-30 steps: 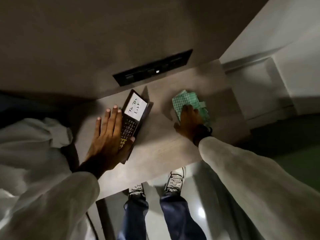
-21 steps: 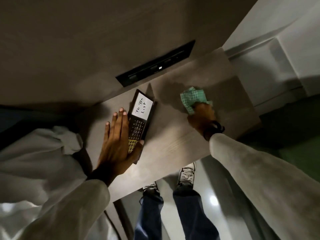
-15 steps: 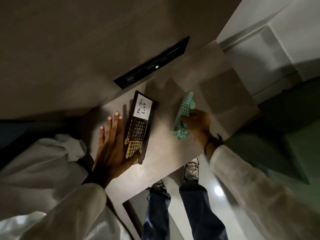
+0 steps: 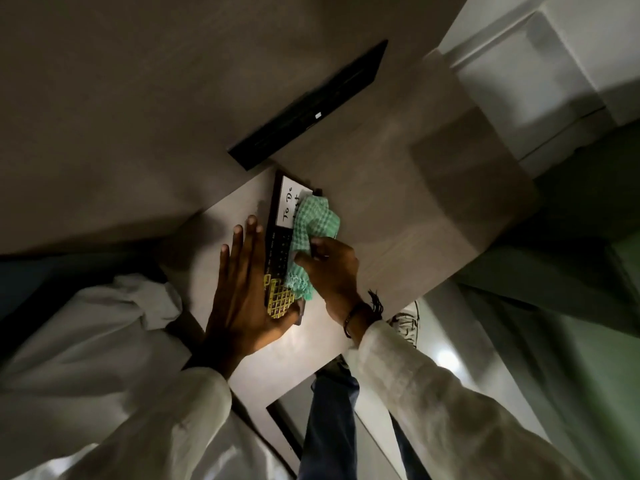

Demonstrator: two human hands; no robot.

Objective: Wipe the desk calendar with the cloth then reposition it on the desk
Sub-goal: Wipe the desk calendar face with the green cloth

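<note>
— Now our right hand has come over from the bare side of the desk, and it brought the cloth with it. A moment ago the cloth was in the air beside the calendar. Now it sits right on top.

— Where is the desk calendar?

— It lies flat on the desk, near the back wall, just under the black strip. We can read part of the white "To Do" card at its far end. The yellow grid shows at the near end.

— What are our hands doing?

— Our left hand is open and flat, fingers straight. It lies along the left edge of the calendar, and the thumb presses on the near corner to hold it. Our right hand is closed tight on the green checked cloth, and the cloth covers the right half of the calendar.

— So are we nearly done?

— No, we think we are just starting. The cloth only touches one part. The dark middle and the yellow end look not wiped yet, though we cannot see dust in this dim light.

— What is left?

— We need to rub the rest of it. After that we move the calendar to its new spot on the desk.
</note>
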